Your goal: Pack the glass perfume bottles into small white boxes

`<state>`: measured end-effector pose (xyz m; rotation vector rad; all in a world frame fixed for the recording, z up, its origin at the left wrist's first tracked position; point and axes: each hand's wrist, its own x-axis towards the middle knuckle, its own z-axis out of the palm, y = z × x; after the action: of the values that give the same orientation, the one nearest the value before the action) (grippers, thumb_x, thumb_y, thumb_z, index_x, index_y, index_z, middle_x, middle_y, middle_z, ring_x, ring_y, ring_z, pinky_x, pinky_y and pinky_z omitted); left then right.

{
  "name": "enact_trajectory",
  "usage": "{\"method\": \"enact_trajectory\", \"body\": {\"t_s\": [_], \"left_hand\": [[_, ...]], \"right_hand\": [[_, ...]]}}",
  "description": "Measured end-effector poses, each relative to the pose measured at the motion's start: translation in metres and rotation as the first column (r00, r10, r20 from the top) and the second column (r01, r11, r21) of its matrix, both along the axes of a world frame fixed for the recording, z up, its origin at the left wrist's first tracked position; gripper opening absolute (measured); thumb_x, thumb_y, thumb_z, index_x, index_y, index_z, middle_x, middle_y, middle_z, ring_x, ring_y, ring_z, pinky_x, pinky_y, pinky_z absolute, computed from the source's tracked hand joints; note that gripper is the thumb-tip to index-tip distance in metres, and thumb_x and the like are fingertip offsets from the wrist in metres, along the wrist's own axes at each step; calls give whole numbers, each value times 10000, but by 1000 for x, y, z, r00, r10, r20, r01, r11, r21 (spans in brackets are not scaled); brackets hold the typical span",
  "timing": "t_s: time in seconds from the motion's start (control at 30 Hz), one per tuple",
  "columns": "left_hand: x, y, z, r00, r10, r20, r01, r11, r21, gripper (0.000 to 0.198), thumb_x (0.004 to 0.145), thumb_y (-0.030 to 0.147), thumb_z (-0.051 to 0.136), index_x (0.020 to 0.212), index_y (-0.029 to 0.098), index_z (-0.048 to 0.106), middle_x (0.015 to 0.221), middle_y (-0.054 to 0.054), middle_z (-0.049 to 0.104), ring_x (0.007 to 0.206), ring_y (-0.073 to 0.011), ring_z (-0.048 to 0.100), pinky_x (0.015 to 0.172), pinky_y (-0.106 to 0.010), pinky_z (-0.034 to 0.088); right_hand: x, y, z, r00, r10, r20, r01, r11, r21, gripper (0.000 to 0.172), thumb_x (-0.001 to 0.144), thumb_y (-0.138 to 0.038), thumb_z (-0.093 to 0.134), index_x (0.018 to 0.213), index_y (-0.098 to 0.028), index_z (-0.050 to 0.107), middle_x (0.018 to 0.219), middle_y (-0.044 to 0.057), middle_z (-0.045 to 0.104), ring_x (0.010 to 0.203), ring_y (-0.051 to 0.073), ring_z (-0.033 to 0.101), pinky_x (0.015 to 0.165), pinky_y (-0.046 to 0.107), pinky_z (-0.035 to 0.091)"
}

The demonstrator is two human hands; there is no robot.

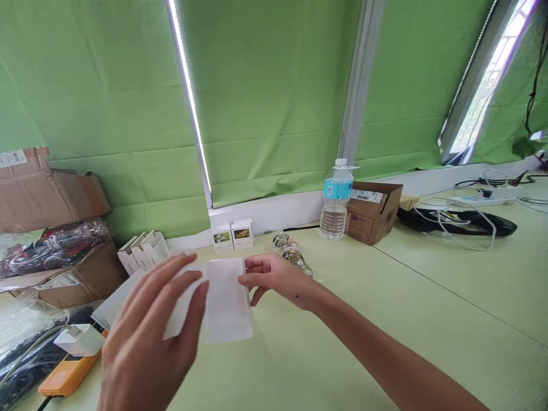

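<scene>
1. Green roller blinds (274, 103) behind a pale green tabletop (398, 302).
2. Far left, cardboard boxes (47, 194), then small white cartons (143, 251).
3. Left hand (149, 331) pinching the folded white paper (226, 299), held just above the tabletop.
4. Right hand (278, 279) pinching that paper's right edge, fingers slightly spread, below a plastic water bottle (336, 200).

Looks like a makeshift packing room here, with a long pale green worktable (428, 285) running beneath green roller blinds (274, 97)! Cardboard cartons (51, 194) pile up at the left, small white product boxes (232, 235) line the back edge, and a power strip (483, 197) sits far right
</scene>
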<state>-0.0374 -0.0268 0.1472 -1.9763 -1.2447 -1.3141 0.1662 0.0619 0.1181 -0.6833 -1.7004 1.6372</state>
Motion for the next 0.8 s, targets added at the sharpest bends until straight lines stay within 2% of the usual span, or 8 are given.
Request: {"method": "enact_trajectory", "body": {"t_s": [0.13,0.23,0.3,0.4,0.43,0.47,0.63,0.8], "left_hand": [[-8,14,-2,967,15,253,14,994,-110,415,862,371,583,1258,284,494,1418,-44,467,1297,-285,446,1096,-479,349],[-9,25,-7,867,-2,498,213,906,-366,697,825,456,628,1419,319,291,1493,-65,374,1313,-302,440,1073,-504,382],[-9,29,-9,765,5,645,445,720,-533,755,809,494,645,1436,308,268,1470,-97,417,1256,-309,510,993,-473,471],[-9,32,-8,656,-31,755,716,345,-608,623,803,518,646,1326,236,459,1312,-123,595,1140,-316,607,906,-431,530],[-10,33,-8,637,-45,770,749,271,-604,574,799,513,652,1272,218,513,1248,-120,644,1111,-314,625,902,-424,530],[-11,34,-9,626,-48,779,764,240,-599,541,794,504,662,1231,208,543,1196,-115,676,1083,-308,640,900,-420,529],[-15,43,-19,639,46,768,718,324,-616,553,747,482,713,1180,177,556,1069,-115,730,944,-293,699,883,-457,533],[-20,48,-25,671,-26,741,710,311,-632,524,751,442,715,1174,177,556,1124,-118,706,958,-277,693,864,-435,549]], "right_hand": [[8,0,7,1000,16,-25,-16,1000,3,326,814,-355,693,1091,-184,691,994,70,695,888,192,642,729,320,574],[7,0,7,999,21,-37,-21,1000,4,351,811,-349,700,1122,-185,682,1001,73,695,888,191,639,721,316,577],[6,0,6,999,37,-38,-36,999,6,368,813,-343,700,1144,-186,672,1005,76,695,894,194,640,720,319,578],[6,0,5,999,45,-13,-45,999,10,384,808,-342,708,1156,-186,666,1012,80,697,905,205,646,728,330,580],[6,0,5,999,44,0,-44,999,11,389,806,-346,710,1158,-187,664,1014,80,697,909,210,649,733,337,581],[6,0,5,999,41,13,-41,999,12,394,804,-353,712,1157,-187,663,1014,80,697,911,214,651,736,343,583],[8,0,7,999,11,53,-11,1000,5,421,883,-461,589,1176,-164,645,1023,96,688,904,212,658,741,356,584],[6,-4,8,982,-42,186,9,984,179,468,812,-421,683,1214,-190,619,1059,75,685,939,212,636,716,301,565]]}}
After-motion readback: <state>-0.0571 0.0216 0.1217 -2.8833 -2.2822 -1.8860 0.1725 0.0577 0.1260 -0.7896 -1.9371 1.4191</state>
